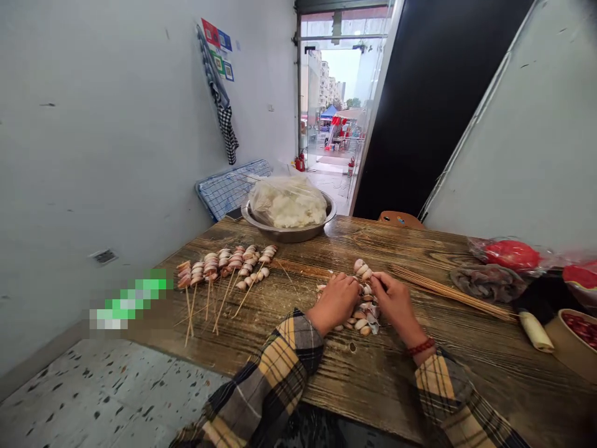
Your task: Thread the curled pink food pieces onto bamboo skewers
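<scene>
My right hand is closed, its thumb and fingers pinched at the lower end of a short stack of garlic cloves. The stack looks threaded on a skewer, but the stick itself is hidden. Close beside it, my left hand has its fingers curled together at the same spot, and its fingertips are out of sight. Below and between both hands lies a pile of loose garlic cloves with bits of papery skin. Several finished-looking garlic skewers rest in a row at the table's left, sticks pointing towards me.
A bundle of bare bamboo skewers lies right of my hands. Behind stands a metal basin holding a bag of pale food. A grey rag, a red bagged item and a tub sit on the wooden table.
</scene>
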Available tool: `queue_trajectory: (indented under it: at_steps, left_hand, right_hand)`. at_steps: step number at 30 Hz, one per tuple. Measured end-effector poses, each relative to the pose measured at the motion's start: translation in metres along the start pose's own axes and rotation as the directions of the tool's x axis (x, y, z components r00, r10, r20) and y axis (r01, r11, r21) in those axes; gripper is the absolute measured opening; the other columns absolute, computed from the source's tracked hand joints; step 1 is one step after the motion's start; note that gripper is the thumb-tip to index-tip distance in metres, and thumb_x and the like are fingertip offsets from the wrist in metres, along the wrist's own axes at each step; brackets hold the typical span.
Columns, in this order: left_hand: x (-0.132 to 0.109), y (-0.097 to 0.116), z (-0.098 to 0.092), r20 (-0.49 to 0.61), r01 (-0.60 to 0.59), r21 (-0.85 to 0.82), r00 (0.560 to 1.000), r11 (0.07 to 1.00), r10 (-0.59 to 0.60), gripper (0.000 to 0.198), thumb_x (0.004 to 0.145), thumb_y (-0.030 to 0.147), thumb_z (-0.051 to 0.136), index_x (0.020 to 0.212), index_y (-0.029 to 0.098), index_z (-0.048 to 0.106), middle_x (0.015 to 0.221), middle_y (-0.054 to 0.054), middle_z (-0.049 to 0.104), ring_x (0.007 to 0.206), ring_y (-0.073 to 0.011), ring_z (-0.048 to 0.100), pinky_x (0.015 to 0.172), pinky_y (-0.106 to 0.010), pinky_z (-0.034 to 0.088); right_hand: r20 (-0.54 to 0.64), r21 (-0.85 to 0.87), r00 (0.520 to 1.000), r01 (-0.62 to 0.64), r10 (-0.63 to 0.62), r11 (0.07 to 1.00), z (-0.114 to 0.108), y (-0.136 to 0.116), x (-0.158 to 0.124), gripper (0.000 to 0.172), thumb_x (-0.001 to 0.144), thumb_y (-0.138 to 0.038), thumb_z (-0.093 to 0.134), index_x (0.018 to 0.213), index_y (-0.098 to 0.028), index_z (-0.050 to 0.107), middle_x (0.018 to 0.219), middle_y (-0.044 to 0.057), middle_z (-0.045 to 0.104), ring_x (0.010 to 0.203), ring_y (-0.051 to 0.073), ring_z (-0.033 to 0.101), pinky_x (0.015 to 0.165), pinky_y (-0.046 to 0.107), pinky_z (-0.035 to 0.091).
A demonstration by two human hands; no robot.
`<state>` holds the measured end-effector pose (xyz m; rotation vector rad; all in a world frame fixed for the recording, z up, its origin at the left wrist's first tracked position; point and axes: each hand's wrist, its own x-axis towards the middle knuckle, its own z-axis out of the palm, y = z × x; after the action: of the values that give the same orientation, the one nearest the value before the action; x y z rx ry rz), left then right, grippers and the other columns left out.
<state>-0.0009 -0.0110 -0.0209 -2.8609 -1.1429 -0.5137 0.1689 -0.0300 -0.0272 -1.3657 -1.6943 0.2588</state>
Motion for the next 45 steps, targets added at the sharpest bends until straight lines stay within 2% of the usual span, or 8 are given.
queue_trajectory:
  at_steps: [7, 10, 14, 21, 34, 38, 42, 45]
  left_hand:
    - [0.006, -0.009, -0.002, -0.028, 0.215, -0.377, 0.97, 0.901, -0.243, 0.022, 0.092, 0.022, 0.04, 0.08, 0.018, 0.058, 0.079, -0.005, 0.062, 0.076, -0.0182, 0.055, 0.07, -0.03, 0.041]
    - [0.007, -0.024, -0.005, -0.155, 0.227, -0.57, 0.914, 0.79, -0.375, 0.017, 0.088, 0.018, 0.042, 0.082, 0.018, 0.058, 0.078, -0.003, 0.062, 0.074, -0.016, 0.055, 0.069, -0.028, 0.041]
    - [0.006, -0.044, -0.014, -0.173, 0.278, -0.682, 0.837, 0.676, -0.519, 0.014, 0.084, 0.018, 0.046, 0.08, 0.016, 0.059, 0.075, -0.002, 0.061, 0.072, -0.0155, 0.056, 0.069, -0.027, 0.042]
    - [0.0, -0.052, -0.025, -0.067, 0.218, -0.577, 0.948, 0.787, -0.312, 0.013, 0.08, 0.016, 0.052, 0.08, 0.015, 0.065, 0.08, -0.004, 0.063, 0.077, -0.0158, 0.056, 0.072, -0.028, 0.044]
    - [0.0, -0.04, -0.012, 0.053, 0.194, -0.158, 0.981, 0.968, -0.188, 0.015, 0.085, 0.019, 0.052, 0.088, 0.018, 0.066, 0.091, -0.007, 0.057, 0.088, -0.0189, 0.053, 0.081, -0.033, 0.042]
    - [-0.001, -0.039, -0.009, 0.071, 0.216, -0.195, 0.976, 0.957, -0.206, 0.013, 0.086, 0.016, 0.048, 0.085, 0.017, 0.061, 0.091, -0.007, 0.055, 0.084, -0.0174, 0.053, 0.079, -0.031, 0.044]
    - [0.002, -0.042, -0.009, -0.037, 0.227, -0.349, 0.966, 0.909, -0.255, 0.009, 0.083, 0.013, 0.048, 0.078, 0.017, 0.054, 0.084, -0.004, 0.054, 0.08, -0.0159, 0.052, 0.077, -0.03, 0.044]
    - [0.004, -0.045, -0.011, -0.072, 0.258, -0.653, 0.915, 0.712, -0.398, 0.004, 0.078, 0.013, 0.052, 0.076, 0.017, 0.052, 0.072, 0.0, 0.054, 0.069, -0.0128, 0.051, 0.069, -0.027, 0.045]
  right_hand:
    - [-0.003, -0.027, 1.0, -0.02, 0.02, 0.999, -0.006, 0.001, -0.002, 0.033, 0.091, -0.041, 0.045, 0.088, -0.018, 0.069, 0.074, 0.004, 0.069, 0.065, 0.019, 0.059, 0.061, 0.027, 0.04]
    - [-0.039, -0.042, 0.999, -0.029, 0.027, 0.999, -0.009, -0.001, 0.0, 0.033, 0.09, -0.039, 0.045, 0.088, -0.017, 0.069, 0.073, 0.004, 0.068, 0.066, 0.018, 0.058, 0.062, 0.027, 0.039]
    - [-0.032, -0.028, 0.999, -0.042, 0.041, 0.999, -0.012, -0.005, 0.004, 0.032, 0.091, -0.037, 0.045, 0.088, -0.017, 0.069, 0.07, 0.002, 0.065, 0.063, 0.016, 0.056, 0.06, 0.025, 0.038]
    - [-0.037, -0.013, 0.999, -0.034, 0.033, 0.999, -0.014, -0.009, 0.005, 0.032, 0.091, -0.037, 0.045, 0.089, -0.017, 0.07, 0.068, 0.002, 0.065, 0.061, 0.016, 0.056, 0.058, 0.025, 0.038]
    - [-0.028, -0.023, 0.999, -0.022, 0.022, 0.999, -0.009, -0.012, 0.004, 0.029, 0.091, -0.035, 0.045, 0.088, -0.02, 0.07, 0.073, 0.003, 0.069, 0.065, 0.017, 0.059, 0.061, 0.026, 0.039]
    - [-0.025, -0.027, 0.999, -0.026, 0.025, 0.999, -0.009, -0.012, 0.004, 0.029, 0.091, -0.035, 0.045, 0.088, -0.02, 0.069, 0.073, 0.003, 0.068, 0.064, 0.017, 0.059, 0.061, 0.026, 0.039]
    - [-0.022, -0.03, 1.0, -0.021, 0.02, 0.999, -0.008, -0.01, 0.004, 0.029, 0.091, -0.035, 0.045, 0.086, -0.02, 0.069, 0.072, 0.003, 0.067, 0.064, 0.017, 0.058, 0.061, 0.026, 0.039]
    - [-0.021, -0.028, 1.0, -0.006, 0.006, 1.0, -0.007, -0.009, 0.004, 0.03, 0.091, -0.036, 0.044, 0.085, -0.02, 0.069, 0.07, 0.003, 0.067, 0.064, 0.017, 0.058, 0.061, 0.026, 0.039]
